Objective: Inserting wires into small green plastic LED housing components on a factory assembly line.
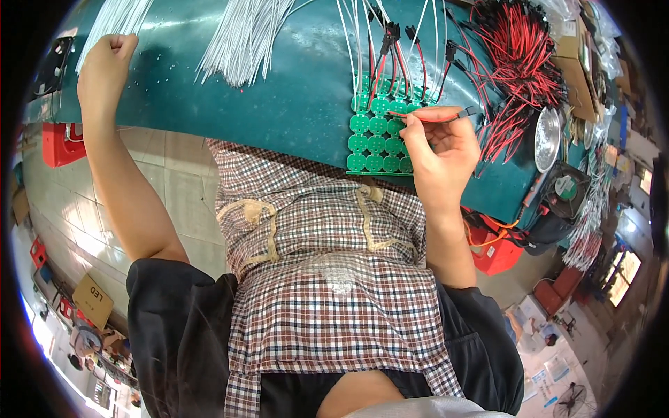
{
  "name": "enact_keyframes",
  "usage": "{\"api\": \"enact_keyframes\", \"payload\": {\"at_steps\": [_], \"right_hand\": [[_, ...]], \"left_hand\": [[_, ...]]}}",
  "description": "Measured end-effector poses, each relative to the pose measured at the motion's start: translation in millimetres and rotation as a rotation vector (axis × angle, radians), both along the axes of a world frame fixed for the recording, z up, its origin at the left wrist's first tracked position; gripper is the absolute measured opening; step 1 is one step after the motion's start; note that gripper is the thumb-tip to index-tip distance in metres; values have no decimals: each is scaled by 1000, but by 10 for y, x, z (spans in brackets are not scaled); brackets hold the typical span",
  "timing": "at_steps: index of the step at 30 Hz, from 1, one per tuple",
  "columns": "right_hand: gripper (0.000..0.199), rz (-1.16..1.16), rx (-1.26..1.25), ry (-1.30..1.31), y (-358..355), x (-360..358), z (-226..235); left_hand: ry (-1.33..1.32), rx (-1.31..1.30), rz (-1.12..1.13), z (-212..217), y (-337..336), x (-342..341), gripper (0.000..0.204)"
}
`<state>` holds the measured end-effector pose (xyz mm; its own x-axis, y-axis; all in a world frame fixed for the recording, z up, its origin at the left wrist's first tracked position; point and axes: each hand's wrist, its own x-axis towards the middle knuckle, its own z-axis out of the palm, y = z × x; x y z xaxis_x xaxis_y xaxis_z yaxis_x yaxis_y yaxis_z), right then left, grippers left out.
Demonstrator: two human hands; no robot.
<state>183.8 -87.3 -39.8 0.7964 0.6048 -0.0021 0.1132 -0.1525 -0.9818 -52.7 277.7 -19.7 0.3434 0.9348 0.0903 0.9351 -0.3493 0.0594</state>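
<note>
- Red-black lead [435, 120] in a narrow pinch of right hand [446, 157], tip out to the left, likely for control of the loose end.
- Beneath that tip, green boards [359, 143] at the table's [188, 104] near edge, seemingly for close sight and reach.
- On the left, left hand [104, 73] curled by the near ends of white wires [115, 19]; whether holding one, unclear.
- Far right, lead pile [526, 52], probably for easy picking.

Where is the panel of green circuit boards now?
In the head view, the green circuit-board panel lies right of centre, at the near edge of the teal table, with the right hand over its right side.
</note>
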Motion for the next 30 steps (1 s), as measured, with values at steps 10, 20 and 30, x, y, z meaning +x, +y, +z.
{"api": "enact_keyframes", "payload": {"at_steps": [10,20,30], "right_hand": [[13,16,-65,-241,39,-8,54],[19,173,-93,-725,90,57,98],[26,214,-128,-732,129,54,116]], "left_hand": [[-464,-525,-361,-118,-626,510,29],[-436,-522,-360,-115,-686,602,28],[-449,-520,-420,-180,-635,593,31]]}}
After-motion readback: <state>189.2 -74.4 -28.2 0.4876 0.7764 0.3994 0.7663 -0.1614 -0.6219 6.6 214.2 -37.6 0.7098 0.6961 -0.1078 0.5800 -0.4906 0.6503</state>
